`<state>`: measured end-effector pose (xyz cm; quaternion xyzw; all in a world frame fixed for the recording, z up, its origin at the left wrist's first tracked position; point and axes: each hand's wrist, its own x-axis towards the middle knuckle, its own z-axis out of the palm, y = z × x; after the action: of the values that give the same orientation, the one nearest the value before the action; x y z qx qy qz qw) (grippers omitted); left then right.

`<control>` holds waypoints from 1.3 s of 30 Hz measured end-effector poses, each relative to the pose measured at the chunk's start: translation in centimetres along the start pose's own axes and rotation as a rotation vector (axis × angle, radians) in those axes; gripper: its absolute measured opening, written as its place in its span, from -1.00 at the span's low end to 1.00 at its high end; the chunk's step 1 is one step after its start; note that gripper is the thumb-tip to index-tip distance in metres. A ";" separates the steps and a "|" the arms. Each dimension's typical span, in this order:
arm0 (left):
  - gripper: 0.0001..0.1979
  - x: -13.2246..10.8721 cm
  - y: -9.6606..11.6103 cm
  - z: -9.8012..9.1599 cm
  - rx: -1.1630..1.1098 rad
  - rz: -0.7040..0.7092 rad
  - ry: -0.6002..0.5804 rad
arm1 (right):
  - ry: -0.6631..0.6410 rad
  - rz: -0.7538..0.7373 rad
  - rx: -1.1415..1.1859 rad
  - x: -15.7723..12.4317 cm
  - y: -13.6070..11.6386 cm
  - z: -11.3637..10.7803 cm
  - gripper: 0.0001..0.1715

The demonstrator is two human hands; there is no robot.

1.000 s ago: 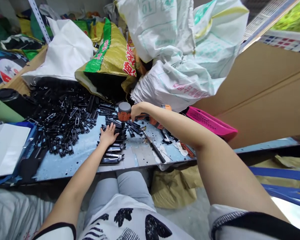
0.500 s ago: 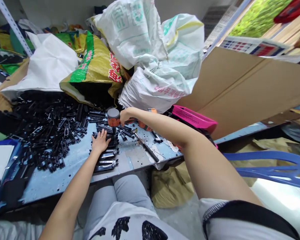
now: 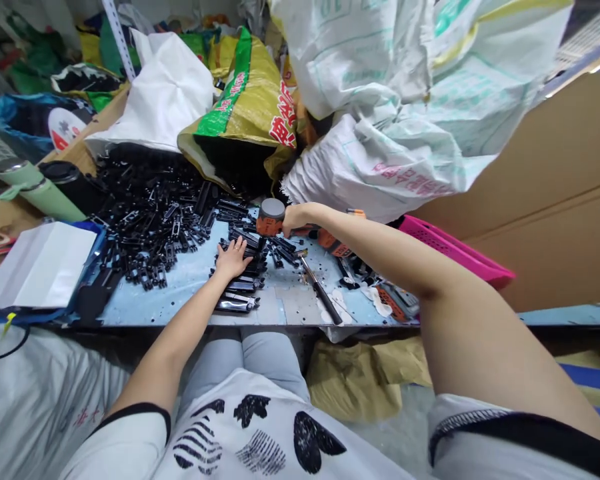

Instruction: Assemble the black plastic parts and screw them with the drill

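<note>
My right hand (image 3: 294,217) is closed around the handle of an orange and grey cordless drill (image 3: 270,225), held upright with its round grey end on top. The drill's lower tip is hard to make out among the black parts. My left hand (image 3: 234,260) lies flat, fingers spread, on a row of long black metal parts (image 3: 237,303) laid side by side. Just right of that row are several small black pieces (image 3: 283,252). A hammer (image 3: 321,290) with a dark handle rests on the blue table (image 3: 145,308), its handle toward the front edge.
A large heap of black parts (image 3: 155,220) covers the table's left side. Behind it stand a white sack (image 3: 170,87), a yellow-green sack (image 3: 235,100) and bulky white sacks (image 3: 390,153). On the right is a pink basket (image 3: 455,253); at far left, a green bottle (image 3: 45,190).
The camera view has swung left, so everything sits further right and more of the left side shows. Both hands keep their places: the right on the drill, the left flat on the row.
</note>
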<state>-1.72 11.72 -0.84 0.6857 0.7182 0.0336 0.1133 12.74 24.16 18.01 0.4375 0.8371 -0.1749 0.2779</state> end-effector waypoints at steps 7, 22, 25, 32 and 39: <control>-0.34 -3.7 1.3 0.6 -0.026 0.093 0.014 | 0.028 -0.035 -0.089 -2.9 -1.6 0.6 -0.80; -0.11 -8.8 2.3 1.1 -0.164 0.134 -0.031 | 0.039 -0.069 -0.165 -3.4 -1.7 3.0 -0.72; -0.05 -11.2 2.7 2.1 -0.143 0.117 0.060 | 0.010 -0.092 -0.160 -4.2 -1.6 3.5 -0.72; -0.02 -12.2 2.7 3.0 -0.105 0.150 0.141 | -0.014 -0.099 -0.160 -4.0 -2.9 4.4 -0.77; -0.14 -13.6 2.6 3.5 -0.020 0.150 0.151 | 0.037 -0.071 -0.141 -7.3 -3.9 4.7 -0.74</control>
<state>2.03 -2.05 -2.09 0.7319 0.6710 0.1005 0.0629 14.35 14.77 19.03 0.3901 0.8674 -0.1171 0.2859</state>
